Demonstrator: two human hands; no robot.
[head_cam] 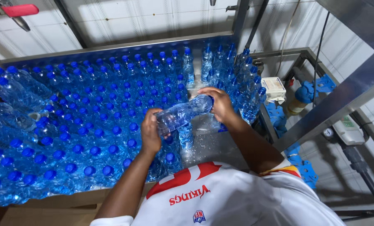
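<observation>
- Two hands share one clear water bottle: the left hand has its grip closed round the base end, the right hand its grip closed over the capped end.
- The bottle lies tilted, long axis running from the left grip up and away to the right grip, raised above the steel surface.
- Left of both grips, blue-capped bottles stand packed upright; more stand just beyond the right hand.

Brown cardboard box, lower left

Both arms reach forward; left hand and right hand curled shut, gripping, level.
</observation>
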